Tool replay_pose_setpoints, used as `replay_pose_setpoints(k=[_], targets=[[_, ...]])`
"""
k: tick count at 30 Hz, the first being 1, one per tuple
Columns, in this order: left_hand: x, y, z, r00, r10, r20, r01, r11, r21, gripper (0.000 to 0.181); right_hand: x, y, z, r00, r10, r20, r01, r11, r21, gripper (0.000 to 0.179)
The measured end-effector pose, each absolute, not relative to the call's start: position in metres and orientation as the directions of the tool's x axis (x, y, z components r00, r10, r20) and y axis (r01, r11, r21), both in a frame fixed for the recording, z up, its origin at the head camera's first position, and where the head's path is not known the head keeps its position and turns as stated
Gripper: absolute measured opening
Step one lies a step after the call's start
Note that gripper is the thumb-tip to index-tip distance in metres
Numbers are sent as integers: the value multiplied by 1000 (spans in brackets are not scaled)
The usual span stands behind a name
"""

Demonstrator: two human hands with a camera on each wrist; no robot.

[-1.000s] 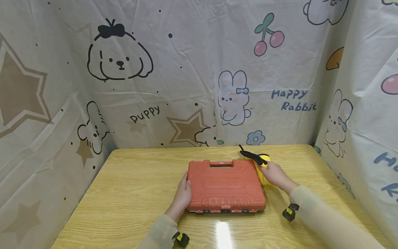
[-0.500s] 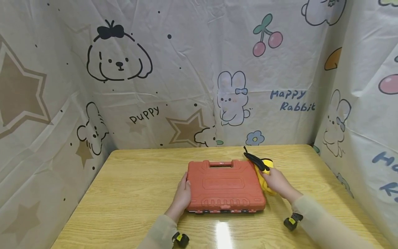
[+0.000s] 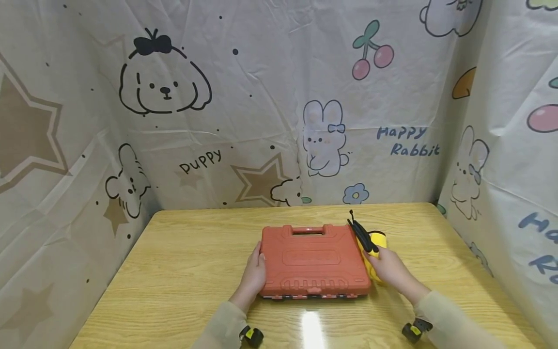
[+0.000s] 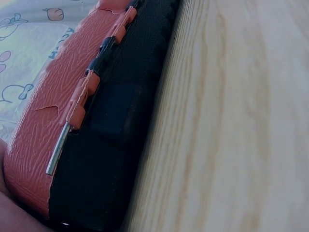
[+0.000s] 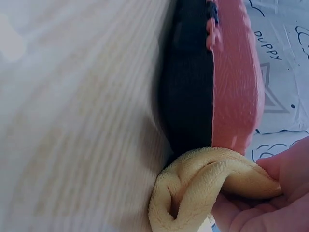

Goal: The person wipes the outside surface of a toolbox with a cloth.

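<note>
A red plastic carrying case [image 3: 311, 259] with a black lower half lies flat on the table, handle at the far side. My left hand [image 3: 253, 275] rests along the case's left side, its fingers straight. In the left wrist view, only part of that hand [image 4: 17, 215] shows beside the case's end. My right hand [image 3: 392, 270] pinches a folded yellow plush cloth [image 3: 379, 242] with a black part, against the case's right side. From the right wrist, the cloth [image 5: 193, 186] appears bunched, touching the corner of the case [image 5: 234, 92].
The wood-grain table [image 3: 196, 257] extends on both sides of the case and in front of it. A printed sheet [image 3: 244, 97] with cartoon animals hangs behind the table and along both sides.
My right hand has moved nearer along the case's right side, bringing the cloth with it. My left hand and the case have stayed put; the head view has shifted slightly.
</note>
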State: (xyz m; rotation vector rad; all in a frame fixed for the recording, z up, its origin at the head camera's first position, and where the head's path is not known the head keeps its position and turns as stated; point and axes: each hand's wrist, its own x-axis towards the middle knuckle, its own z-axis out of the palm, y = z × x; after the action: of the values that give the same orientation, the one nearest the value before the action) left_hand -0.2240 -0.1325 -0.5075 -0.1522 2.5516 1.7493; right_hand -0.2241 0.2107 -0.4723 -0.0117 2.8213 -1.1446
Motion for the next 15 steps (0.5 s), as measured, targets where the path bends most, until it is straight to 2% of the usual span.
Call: replay_pose_setpoints(k=[11, 15], targets=[[-226, -133, -509, -992, -64, -108, -124, 345, 930, 54, -201, 213, -476, -994, -41, -103, 40, 731, -682, 49], [-226, -133, -509, -992, -65, -109, -125, 342, 931, 54, -189, 214, -477, -994, -42, -101, 37, 734, -678, 47]])
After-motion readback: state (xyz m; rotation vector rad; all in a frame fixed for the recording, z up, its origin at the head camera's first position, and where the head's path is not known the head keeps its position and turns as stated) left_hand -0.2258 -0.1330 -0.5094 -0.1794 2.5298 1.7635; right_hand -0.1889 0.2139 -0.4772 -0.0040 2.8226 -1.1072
